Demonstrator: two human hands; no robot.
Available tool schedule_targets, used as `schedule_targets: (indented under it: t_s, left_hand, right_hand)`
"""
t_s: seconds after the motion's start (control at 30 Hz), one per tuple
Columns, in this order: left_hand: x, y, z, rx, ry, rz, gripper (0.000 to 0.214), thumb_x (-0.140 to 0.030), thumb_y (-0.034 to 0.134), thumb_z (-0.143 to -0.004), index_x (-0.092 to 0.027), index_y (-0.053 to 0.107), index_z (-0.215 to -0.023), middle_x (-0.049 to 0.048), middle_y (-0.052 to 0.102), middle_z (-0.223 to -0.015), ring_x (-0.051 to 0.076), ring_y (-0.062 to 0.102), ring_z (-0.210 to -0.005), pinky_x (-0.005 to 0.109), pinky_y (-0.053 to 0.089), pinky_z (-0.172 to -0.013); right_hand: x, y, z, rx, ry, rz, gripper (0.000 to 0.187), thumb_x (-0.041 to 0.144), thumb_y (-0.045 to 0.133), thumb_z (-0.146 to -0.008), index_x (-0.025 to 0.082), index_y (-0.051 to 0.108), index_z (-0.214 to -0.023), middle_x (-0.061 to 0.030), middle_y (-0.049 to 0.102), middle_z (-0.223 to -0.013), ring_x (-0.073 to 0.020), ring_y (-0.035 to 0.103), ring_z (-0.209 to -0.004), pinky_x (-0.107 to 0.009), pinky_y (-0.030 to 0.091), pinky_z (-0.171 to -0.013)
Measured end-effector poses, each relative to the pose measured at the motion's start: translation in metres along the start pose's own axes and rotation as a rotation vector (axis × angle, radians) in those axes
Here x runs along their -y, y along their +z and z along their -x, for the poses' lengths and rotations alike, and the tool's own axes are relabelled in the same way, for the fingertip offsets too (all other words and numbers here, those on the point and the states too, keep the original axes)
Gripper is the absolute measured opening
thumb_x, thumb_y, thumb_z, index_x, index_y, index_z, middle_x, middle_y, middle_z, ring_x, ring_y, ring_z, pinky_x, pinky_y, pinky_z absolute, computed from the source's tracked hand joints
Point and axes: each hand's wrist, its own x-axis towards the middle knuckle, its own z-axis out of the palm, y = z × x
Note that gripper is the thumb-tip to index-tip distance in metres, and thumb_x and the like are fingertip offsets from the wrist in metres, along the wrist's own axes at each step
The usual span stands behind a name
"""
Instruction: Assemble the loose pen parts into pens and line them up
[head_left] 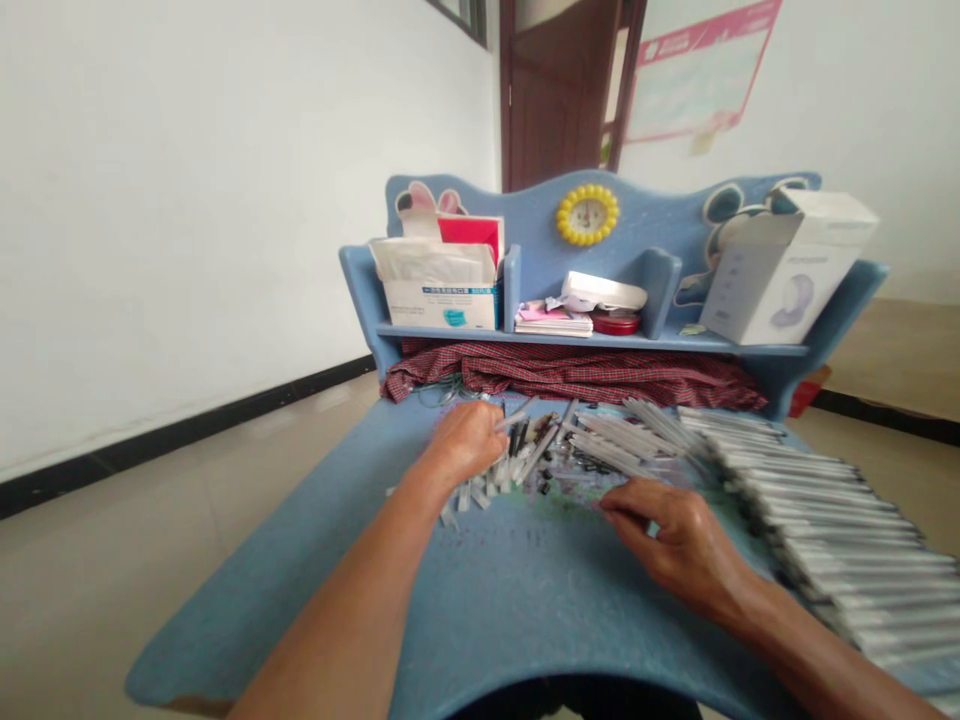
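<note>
My left hand (pixel 469 440) is closed at the far middle of the blue desk, and a clear pen barrel (pixel 519 413) pokes out from its thumb side. Beneath and beside it lie small translucent pieces (pixel 480 490) and short black parts (pixel 545 488), too small to name surely. My right hand (pixel 667 525) hovers nearer the front, thumb and forefinger pinched together; whatever they hold, if anything, cannot be made out. Just beyond it is a loose pile of clear pen barrels (pixel 619 440). To its right, many assembled-looking pens with dark ends (pixel 847 540) lie side by side in a long row.
The blue desk (pixel 517 610) has a back shelf holding a mask box (pixel 442 290), papers (pixel 553 320), a red round tin (pixel 616 323) and a white carton (pixel 787 270). A checked cloth (pixel 577 372) is bunched under the shelf. A yellow clock-like ornament (pixel 587 215) decorates the backboard.
</note>
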Motion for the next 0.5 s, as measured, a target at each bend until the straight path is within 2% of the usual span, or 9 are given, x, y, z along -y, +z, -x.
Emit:
schedule_targets:
  t_s: [0.27, 0.5]
  left_hand:
    - [-0.020, 0.019, 0.006, -0.009, -0.054, 0.023, 0.009, -0.026, 0.064, -0.064, -0.019, 0.062, -0.060, 0.0093, 0.063, -0.062, 0.026, 0.062, -0.072, 0.031, 0.041, -0.062]
    - [-0.020, 0.017, 0.007, 0.043, -0.117, 0.025, 0.011, -0.018, 0.065, -0.060, -0.017, 0.058, -0.051, 0.0108, 0.063, -0.061, 0.027, 0.063, -0.074, 0.032, 0.043, -0.063]
  right_hand:
    - [0.010, 0.001, 0.001, 0.046, -0.018, -0.024, 0.020, 0.016, 0.048, -0.084, 0.019, 0.067, -0.078, -0.0044, 0.064, -0.071, -0.0151, 0.059, -0.065, -0.027, 0.045, -0.061]
    - [0.009, 0.001, 0.001, 0.044, -0.006, -0.006, 0.021, 0.016, 0.048, -0.084, 0.019, 0.066, -0.073, -0.0039, 0.064, -0.071, -0.0150, 0.059, -0.065, -0.026, 0.044, -0.060]
